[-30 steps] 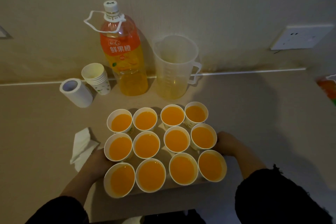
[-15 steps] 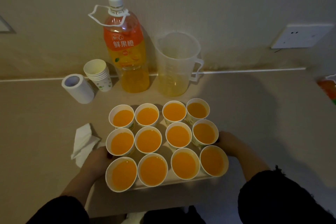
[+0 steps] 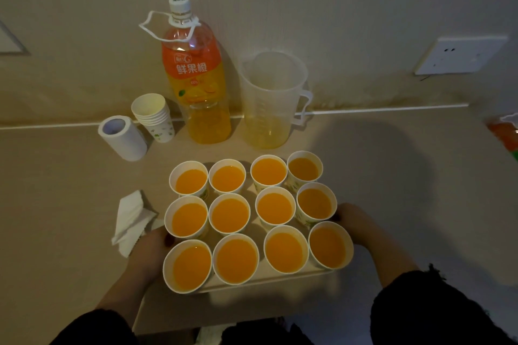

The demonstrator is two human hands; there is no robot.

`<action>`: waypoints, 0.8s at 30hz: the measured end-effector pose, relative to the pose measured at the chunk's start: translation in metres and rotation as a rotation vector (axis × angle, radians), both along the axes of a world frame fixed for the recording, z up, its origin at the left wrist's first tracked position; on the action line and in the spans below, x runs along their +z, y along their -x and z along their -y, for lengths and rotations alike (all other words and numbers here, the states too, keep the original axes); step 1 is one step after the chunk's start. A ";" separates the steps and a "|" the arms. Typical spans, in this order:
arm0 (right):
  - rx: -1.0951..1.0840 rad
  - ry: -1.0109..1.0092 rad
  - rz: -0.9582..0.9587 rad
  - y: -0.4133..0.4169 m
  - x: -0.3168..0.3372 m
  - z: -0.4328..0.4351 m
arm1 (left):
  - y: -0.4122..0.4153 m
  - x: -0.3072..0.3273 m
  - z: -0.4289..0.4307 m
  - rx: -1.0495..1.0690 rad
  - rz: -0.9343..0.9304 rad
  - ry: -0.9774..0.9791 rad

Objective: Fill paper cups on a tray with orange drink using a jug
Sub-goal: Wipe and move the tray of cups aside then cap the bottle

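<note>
Cups [image 3: 229,216] of orange drink stand in three rows of four on a pale tray [image 3: 280,279] near the front edge of the bench [image 3: 392,176]. All twelve are filled close to the rim, and neighbours touch or nearly touch. The left hand [image 3: 151,249] grasps the tray's left side with the thumb on top by the middle row, the other fingers tucked underneath out of sight. The right hand [image 3: 356,221] grasps the right side the same way. Dark sleeves [image 3: 434,311] cover both forearms.

Along the back edge, against the wall [image 3: 336,8], the clear jug [image 3: 269,103] stands upright with its handle to the right. It is nearly empty, with only a shallow yellowish pool at the bottom. Just beside it on the left is a capped bottle [image 3: 196,84] with an orange label, partly full. Further left sit a stack of empty cups [image 3: 152,117] and a white roll [image 3: 122,137] lying tilted. Folded napkins [image 3: 131,218] lie just left of the tray, near the left hand. A socket [image 3: 459,56] sits on the wall above the back right corner.
</note>
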State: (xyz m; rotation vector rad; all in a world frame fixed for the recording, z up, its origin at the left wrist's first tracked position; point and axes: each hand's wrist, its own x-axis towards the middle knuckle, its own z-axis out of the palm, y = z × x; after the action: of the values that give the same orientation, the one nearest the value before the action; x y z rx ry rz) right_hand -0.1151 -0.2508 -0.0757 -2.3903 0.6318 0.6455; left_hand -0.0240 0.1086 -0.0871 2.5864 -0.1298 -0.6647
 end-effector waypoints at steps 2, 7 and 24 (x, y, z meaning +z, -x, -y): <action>-0.018 -0.004 0.029 0.002 -0.003 -0.001 | 0.001 -0.001 0.000 0.001 0.005 0.002; -0.025 -0.012 0.076 0.005 -0.006 -0.001 | -0.001 -0.004 0.000 -0.018 0.024 0.003; -0.120 -0.100 0.144 0.008 -0.020 0.005 | 0.000 0.001 -0.004 -0.053 -0.056 0.126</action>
State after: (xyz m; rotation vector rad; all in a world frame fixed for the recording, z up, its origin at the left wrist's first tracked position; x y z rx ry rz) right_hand -0.1231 -0.2563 -0.0958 -2.2634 0.6591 0.4391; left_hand -0.0240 0.1125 -0.0865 2.4493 -0.2160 -0.7241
